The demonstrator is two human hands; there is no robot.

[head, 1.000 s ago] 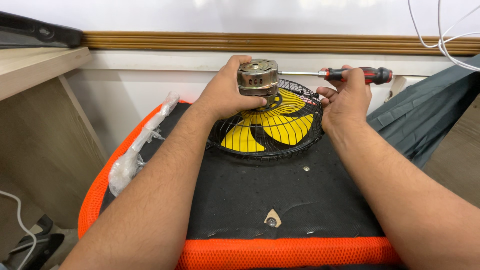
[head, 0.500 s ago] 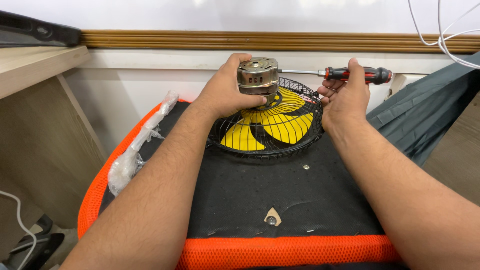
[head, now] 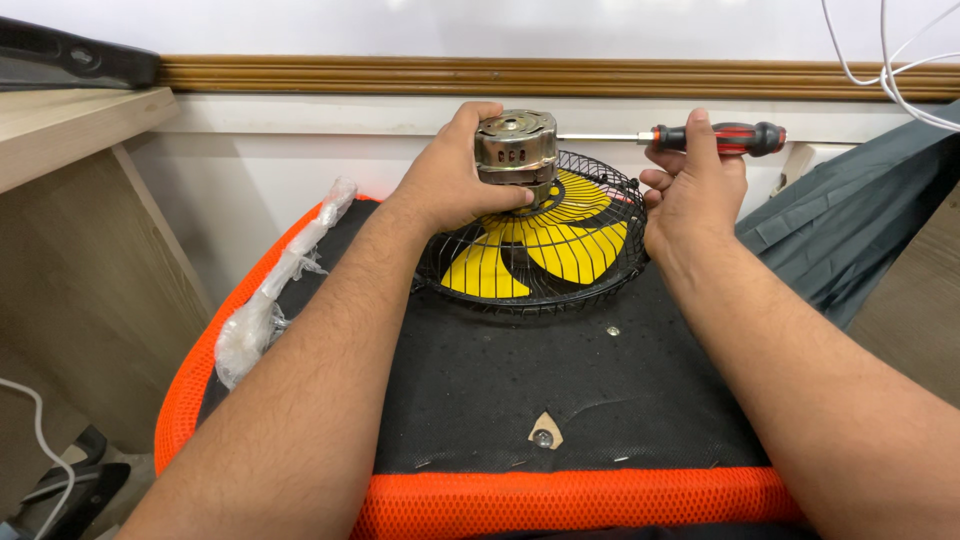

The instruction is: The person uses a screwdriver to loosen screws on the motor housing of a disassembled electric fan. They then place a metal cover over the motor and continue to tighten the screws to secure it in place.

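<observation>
While my left hand [head: 450,185] wraps around the metal fan motor [head: 516,147] in the upper middle of the frame, fingers curled under its lower edge and thumb up behind it, my right hand [head: 692,195] is closed on the red and black handle of a screwdriver [head: 715,138]. That tool lies level, its thin shaft running left until the tip meets the side of the motor. Below the motor sits the black wire fan guard [head: 535,250] with the yellow blades [head: 560,245] showing through it; the guard rests tilted on the far part of a black cushion with an orange mesh edge [head: 560,500]. A small screw [head: 613,330] lies loose on the black surface just in front of the guard, toward the right. Along the cushion's left edge lies a long part wrapped in clear plastic [head: 275,295]. At the right of the frame hangs grey-green cloth [head: 850,220], and a wooden worktop [head: 60,125] fills the upper left.
</observation>
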